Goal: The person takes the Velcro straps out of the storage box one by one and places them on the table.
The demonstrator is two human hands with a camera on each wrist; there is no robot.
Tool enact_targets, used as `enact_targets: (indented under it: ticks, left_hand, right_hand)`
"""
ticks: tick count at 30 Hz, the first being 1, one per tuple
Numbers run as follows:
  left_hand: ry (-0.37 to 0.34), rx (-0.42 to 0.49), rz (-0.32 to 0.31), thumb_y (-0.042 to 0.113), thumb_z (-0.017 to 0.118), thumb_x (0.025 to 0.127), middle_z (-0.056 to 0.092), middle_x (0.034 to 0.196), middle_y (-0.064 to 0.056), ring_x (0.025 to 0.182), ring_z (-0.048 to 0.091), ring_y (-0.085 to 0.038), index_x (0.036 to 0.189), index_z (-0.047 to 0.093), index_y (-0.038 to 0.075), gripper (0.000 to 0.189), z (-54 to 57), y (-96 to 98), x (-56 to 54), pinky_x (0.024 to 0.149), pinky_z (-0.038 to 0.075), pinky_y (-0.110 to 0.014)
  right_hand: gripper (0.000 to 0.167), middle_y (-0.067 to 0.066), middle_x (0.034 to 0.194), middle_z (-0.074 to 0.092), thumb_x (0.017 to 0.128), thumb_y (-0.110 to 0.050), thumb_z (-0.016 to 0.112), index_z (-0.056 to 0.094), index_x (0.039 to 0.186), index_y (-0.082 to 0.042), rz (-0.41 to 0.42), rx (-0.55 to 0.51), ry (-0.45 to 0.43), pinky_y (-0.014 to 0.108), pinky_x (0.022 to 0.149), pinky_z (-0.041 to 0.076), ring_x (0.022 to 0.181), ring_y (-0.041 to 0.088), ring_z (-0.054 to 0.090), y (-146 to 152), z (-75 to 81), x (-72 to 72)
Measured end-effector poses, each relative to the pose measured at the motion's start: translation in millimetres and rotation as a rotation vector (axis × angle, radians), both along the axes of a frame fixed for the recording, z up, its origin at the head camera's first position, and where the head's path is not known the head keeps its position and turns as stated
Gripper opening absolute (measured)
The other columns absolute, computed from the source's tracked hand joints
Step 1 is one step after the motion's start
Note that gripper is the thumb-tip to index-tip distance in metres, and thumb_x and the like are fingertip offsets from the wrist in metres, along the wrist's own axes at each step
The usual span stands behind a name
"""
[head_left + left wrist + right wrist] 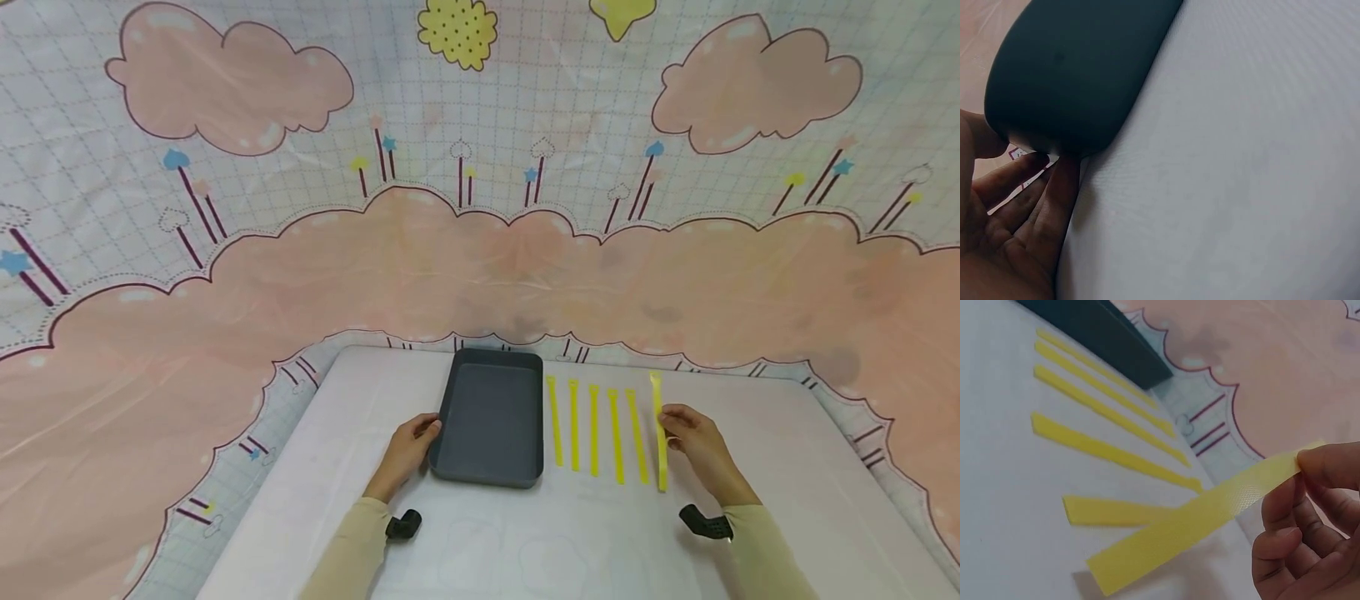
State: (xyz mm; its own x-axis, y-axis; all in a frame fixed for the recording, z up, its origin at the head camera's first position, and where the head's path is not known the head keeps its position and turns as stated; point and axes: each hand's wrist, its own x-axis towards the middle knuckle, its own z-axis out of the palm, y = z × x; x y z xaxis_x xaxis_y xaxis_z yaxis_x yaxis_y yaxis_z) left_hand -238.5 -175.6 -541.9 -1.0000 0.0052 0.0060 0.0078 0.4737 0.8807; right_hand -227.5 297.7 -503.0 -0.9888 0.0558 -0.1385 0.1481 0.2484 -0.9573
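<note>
A dark grey rectangular tray (491,417) lies on the white table, and my left hand (408,446) grips its left side. The left wrist view shows that hand's thumb and fingers (1060,194) at the tray's edge (1060,87). Between thumb and forefinger my right hand (697,437) pinches a thin yellow strap (660,450) with a fine woven texture. In the right wrist view the held strap (1166,537) slants upward to the fingertips, its near end low over the table. Several more yellow straps (595,429) lie side by side between the tray and my right hand.
The white table (480,550) ends at a patterned cloth backdrop (487,275) behind the tray. A black wrist device (405,523) sits on the left wrist, another black device (705,523) on the right.
</note>
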Motion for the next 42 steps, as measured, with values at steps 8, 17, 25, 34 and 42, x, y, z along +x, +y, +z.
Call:
enact_targets:
  ticks: [8,17,25,34,42]
  left_hand:
    - [0.013,-0.013,0.002,0.025,0.056,0.101,0.065,0.127,-0.019,0.121,0.06,-0.036,0.13,0.061,0.002,0.037,-0.6,0.0,-1.2,0.102,0.048,-0.05]
    - [0.004,-0.003,0.002,0.025,0.057,0.1,0.065,0.128,-0.02,0.121,0.059,-0.037,0.13,0.061,0.003,0.038,-2.4,-0.1,0.5,0.103,0.048,-0.051]
    - [0.012,-0.008,-0.001,0.026,0.056,0.1,0.065,0.127,-0.019,0.121,0.06,-0.036,0.131,0.061,0.003,0.038,-1.9,-0.5,-0.8,0.102,0.048,-0.05]
    - [-0.005,0.028,0.0,0.026,0.057,0.1,0.064,0.129,-0.019,0.122,0.059,-0.035,0.132,0.06,0.004,0.039,-1.1,0.1,-0.9,0.101,0.049,-0.049]
    - [0.0,0.035,0.006,0.024,0.057,0.1,0.064,0.128,-0.02,0.121,0.06,-0.036,0.131,0.06,0.002,0.038,1.1,1.4,0.7,0.101,0.049,-0.049]
  right_hand:
    - [0.043,-0.013,0.094,0.061,0.101,-0.033,0.055,0.049,0.128,0.001,0.008,0.07,-0.045,0.022,0.075,0.051,0.087,0.003,0.056,12.9,-3.3,-8.1]
    - [0.041,-0.012,0.089,0.059,0.1,-0.027,0.057,0.05,0.126,0.005,0.043,0.082,-0.068,0.022,0.069,0.049,0.081,0.004,0.055,16.6,-12.6,-19.7]
    - [0.038,-0.007,0.08,0.06,0.098,-0.025,0.06,0.054,0.122,0.004,0.052,0.179,-0.142,0.024,0.059,0.044,0.071,0.008,0.054,19.8,-17.6,-28.5]
    - [0.029,-0.002,0.075,0.056,0.098,-0.02,0.059,0.057,0.117,0.002,0.029,0.238,-0.186,0.025,0.055,0.042,0.067,0.012,0.049,22.4,-23.6,-36.0]
    - [0.032,-0.001,0.072,0.055,0.097,-0.021,0.06,0.058,0.119,0.002,0.027,0.327,-0.192,0.026,0.054,0.042,0.065,0.012,0.049,22.1,-25.4,-43.4]
